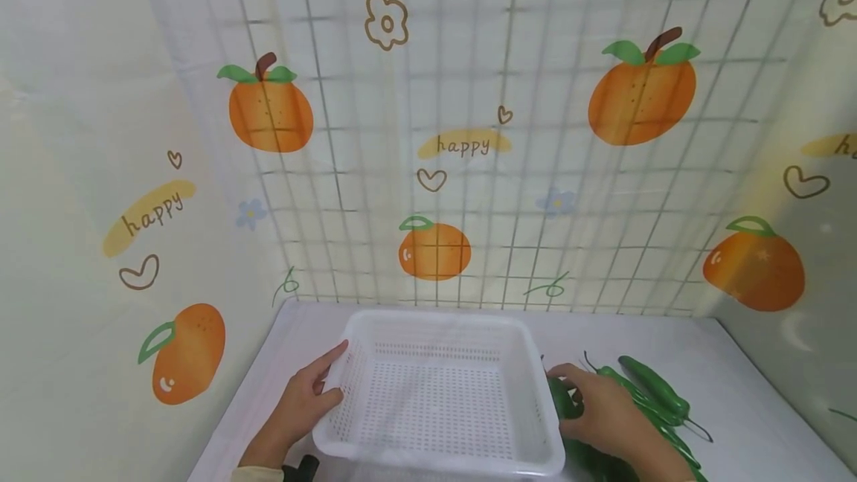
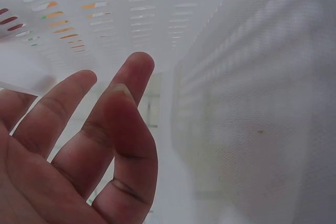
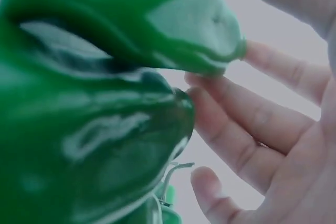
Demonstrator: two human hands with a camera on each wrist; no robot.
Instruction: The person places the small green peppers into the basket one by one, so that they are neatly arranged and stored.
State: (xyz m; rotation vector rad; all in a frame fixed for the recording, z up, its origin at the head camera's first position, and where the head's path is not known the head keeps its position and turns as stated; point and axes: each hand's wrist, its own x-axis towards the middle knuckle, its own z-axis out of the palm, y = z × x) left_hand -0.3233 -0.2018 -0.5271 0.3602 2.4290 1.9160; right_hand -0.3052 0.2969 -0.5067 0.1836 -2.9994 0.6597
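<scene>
Cream left sleeve (image 1: pixel 257 474), black block (image 1: pixel 303 469) beside it; bare fingers (image 2: pixel 139 69).

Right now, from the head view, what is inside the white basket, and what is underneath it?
Inside the white basket, only its own perforated floor and sides show. Whatever lies directly underneath cannot be made out, because the basket covers it.

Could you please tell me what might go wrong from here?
The glossy green pepper could slip, since the right hand touches its smooth skin with fingertips.

The white perforated plastic basket, with the left hand at its side, could nudge the long green peppers lying to its right if it shifts that way.
</scene>
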